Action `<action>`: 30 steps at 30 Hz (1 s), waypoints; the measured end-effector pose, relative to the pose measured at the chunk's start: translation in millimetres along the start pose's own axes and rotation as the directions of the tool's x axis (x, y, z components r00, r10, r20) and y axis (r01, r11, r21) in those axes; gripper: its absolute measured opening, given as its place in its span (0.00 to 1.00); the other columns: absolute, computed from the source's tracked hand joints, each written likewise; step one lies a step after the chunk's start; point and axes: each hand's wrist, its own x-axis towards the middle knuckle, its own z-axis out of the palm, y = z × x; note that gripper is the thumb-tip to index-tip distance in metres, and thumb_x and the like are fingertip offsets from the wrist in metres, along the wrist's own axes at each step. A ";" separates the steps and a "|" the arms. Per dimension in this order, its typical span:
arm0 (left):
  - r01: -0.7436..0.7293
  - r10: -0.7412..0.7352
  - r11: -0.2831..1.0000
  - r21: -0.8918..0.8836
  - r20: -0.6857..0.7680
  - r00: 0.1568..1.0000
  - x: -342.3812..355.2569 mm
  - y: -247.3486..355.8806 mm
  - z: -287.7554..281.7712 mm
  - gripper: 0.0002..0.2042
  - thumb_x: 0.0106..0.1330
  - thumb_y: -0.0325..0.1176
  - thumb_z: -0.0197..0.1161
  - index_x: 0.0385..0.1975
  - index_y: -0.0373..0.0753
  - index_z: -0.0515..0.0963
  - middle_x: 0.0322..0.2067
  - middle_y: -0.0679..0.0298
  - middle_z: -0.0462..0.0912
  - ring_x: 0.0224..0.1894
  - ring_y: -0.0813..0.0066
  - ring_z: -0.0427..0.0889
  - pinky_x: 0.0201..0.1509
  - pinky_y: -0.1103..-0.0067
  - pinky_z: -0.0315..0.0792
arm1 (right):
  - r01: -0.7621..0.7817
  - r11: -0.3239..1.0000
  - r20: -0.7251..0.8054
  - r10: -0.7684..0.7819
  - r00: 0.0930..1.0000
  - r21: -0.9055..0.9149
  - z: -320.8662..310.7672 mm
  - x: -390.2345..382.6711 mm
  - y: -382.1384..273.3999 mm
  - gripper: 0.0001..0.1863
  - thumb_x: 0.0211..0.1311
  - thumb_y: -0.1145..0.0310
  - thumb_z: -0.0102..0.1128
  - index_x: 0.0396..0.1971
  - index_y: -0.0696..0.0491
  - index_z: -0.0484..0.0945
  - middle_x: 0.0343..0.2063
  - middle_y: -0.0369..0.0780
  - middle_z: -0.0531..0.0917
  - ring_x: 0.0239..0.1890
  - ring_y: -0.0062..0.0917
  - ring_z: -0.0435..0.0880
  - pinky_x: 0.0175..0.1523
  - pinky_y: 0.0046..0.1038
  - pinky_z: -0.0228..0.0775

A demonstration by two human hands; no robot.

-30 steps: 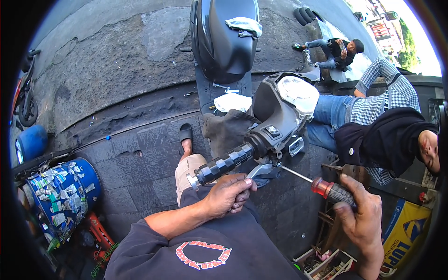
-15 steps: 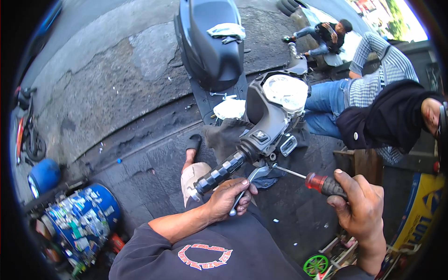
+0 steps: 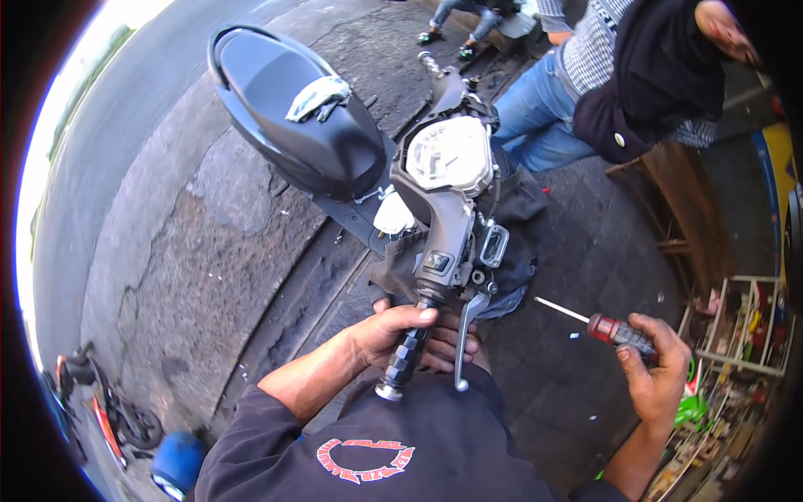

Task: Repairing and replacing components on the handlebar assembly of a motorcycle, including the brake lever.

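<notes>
My left hand [image 3: 381, 335] is wrapped round the black ridged handlebar grip [image 3: 408, 356] of a scooter. Its thumb lies over the grip, and its fingers pass beneath toward the silver brake lever [image 3: 463, 343]. In my right hand [image 3: 657, 376] is a screwdriver [image 3: 604, 328] with a red and black handle. The shaft points up and left, its tip apart from the lever's mount. Between the handlebar's two ends sits the instrument cluster [image 3: 452, 155], with a clear, shiny cover. A rectangular silver-rimmed part [image 3: 494, 245] lies just beyond the lever's pivot.
A black scooter seat [image 3: 293, 109] bears a crumpled white plastic piece [image 3: 318, 99]. Beyond the handlebar stands a person in jeans [image 3: 535, 117]; another person's legs [image 3: 464, 21] show farther off. At right is a cluttered rack [image 3: 744, 335]; a blue drum [image 3: 178, 464] stands lower left.
My left hand has gone from the brake lever to the handlebar grip. The screwdriver, still in my right hand, has come away from the lever's mount. The whole view has turned.
</notes>
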 end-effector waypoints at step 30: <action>0.120 -0.096 0.991 0.051 -0.336 0.937 2.6 12.2 8.9 0.20 0.57 0.38 0.65 0.45 0.32 0.75 0.32 0.57 0.81 0.35 0.65 0.82 0.45 0.64 0.78 | -0.802 0.249 0.032 0.948 0.317 0.543 210.9 -272.9 136.1 0.13 0.63 0.68 0.63 0.43 0.60 0.79 0.21 0.35 0.78 0.12 0.15 0.71 0.15 0.20 0.61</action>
